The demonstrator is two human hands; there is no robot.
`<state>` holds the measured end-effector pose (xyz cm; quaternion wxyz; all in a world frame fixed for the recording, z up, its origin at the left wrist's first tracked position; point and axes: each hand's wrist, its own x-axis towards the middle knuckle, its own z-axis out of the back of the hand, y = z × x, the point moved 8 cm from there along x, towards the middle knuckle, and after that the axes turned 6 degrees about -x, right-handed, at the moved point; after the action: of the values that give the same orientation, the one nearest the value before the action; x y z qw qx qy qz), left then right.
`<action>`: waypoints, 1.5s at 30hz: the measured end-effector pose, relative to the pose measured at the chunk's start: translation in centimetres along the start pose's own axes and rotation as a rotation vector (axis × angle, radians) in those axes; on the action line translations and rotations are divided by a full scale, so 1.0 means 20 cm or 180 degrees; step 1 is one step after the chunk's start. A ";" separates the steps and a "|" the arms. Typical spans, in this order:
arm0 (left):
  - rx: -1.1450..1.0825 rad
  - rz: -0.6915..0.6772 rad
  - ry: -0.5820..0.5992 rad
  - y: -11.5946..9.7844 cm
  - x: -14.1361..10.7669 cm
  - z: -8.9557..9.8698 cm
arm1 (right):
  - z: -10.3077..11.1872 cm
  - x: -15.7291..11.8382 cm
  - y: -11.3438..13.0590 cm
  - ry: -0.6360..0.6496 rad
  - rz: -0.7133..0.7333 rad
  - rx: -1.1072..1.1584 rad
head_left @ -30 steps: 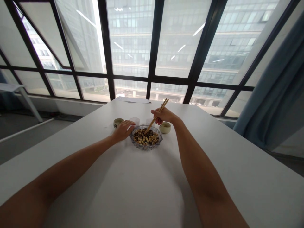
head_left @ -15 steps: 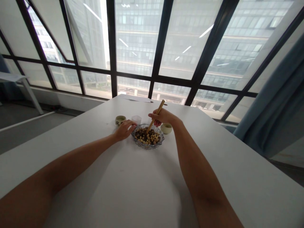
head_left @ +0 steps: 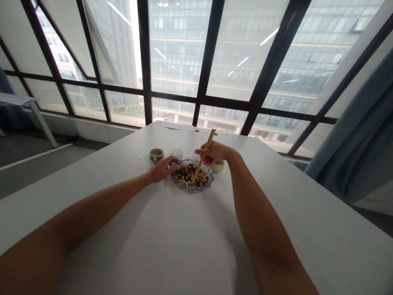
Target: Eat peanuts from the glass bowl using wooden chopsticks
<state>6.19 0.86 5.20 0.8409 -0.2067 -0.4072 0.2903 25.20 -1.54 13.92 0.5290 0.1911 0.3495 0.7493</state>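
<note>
A clear glass bowl (head_left: 188, 189) with a scalloped rim stands on the white table, filled with a mix of peanuts and dark seeds (head_left: 183, 175). My right hand (head_left: 211, 152) is closed around a pair of wooden chopsticks (head_left: 199, 166), whose lower tips reach down into the mix near the front of the bowl. At the bowl's left rim, my left hand (head_left: 164, 168) grips the edge with thumb and fingers. Just behind that hand sits a small pale green cup (head_left: 156, 156) with dark characters. A similar cup (head_left: 218, 166) is partly hidden behind my right hand.
A small see-through cup (head_left: 177, 153) stands behind the bowl, between the two green cups. Papers (head_left: 175, 128) lie at the table's far edge by the windows. A blue curtain (head_left: 353, 135) hangs on the right, and another white table (head_left: 15, 99) stands at the left.
The chopstick tips have shifted slightly right and toward the front of the bowl, with my right hand moving along. My left hand stays at the bowl's left rim.
</note>
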 end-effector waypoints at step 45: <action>0.0077 0.0223 0.0362 0.02 0.01 -0.04 | 0.07 -0.02 0.16 -0.0702 0.0603 -0.0287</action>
<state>6.76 1.12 4.62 0.8545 -0.2267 -0.3478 0.3122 24.19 -2.16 17.37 0.4992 0.2804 0.2355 0.7853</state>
